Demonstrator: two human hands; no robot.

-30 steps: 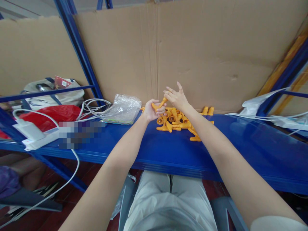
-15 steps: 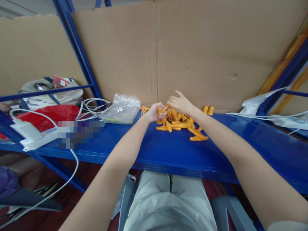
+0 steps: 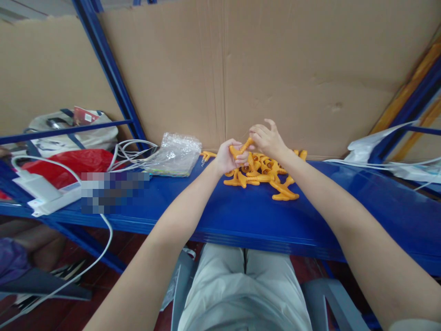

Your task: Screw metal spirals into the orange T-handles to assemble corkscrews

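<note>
My left hand (image 3: 230, 158) is closed round the T-shaped handle of an orange plastic corkscrew (image 3: 245, 145). The fingers of my right hand (image 3: 267, 138) pinch the far end of its shaft, which points up and to the right. Whether that end is a separate sleeve I cannot tell. Just below both hands lies a heap of similar orange T-handled pieces (image 3: 263, 178), several showing round hollow ends. Left of my left hand, another orange corkscrew (image 3: 208, 154) lies with its metal spiral bare.
A stack of clear plastic bags (image 3: 177, 154) lies left on the blue shelf (image 3: 241, 220). Farther left are white cables, a power strip (image 3: 57, 197), a red bag (image 3: 82, 163) and a canvas bag. Cardboard (image 3: 275, 69) stands behind. White plastic and cables lie at right.
Both hands have risen slightly and shifted right, lifting the corkscrew off the heap. More of its shaft now shows between them.
</note>
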